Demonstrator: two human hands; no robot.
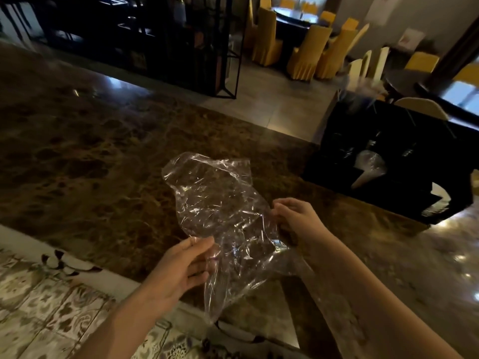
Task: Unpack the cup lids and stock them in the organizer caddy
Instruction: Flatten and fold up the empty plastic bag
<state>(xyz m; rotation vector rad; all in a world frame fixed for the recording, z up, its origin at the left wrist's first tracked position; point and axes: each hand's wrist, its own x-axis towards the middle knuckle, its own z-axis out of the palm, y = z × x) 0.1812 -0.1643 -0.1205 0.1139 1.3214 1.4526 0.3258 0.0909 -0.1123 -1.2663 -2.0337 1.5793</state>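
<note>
Over the counter (103, 151), left hand (178, 268) and right hand (295, 216) grip an unlabelled plastic bag (220, 203).

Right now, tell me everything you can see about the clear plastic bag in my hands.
The clear plastic bag is thin, see-through film, heavily crinkled and catching glints of light. It looks limp and empty; no lids show inside it. It is held up over the dark marble counter, its far end slumping away from you and a loose tail hanging toward the counter's near edge. The left hand holds its near side with thumb and fingers, and the right hand pinches its right edge.
</note>
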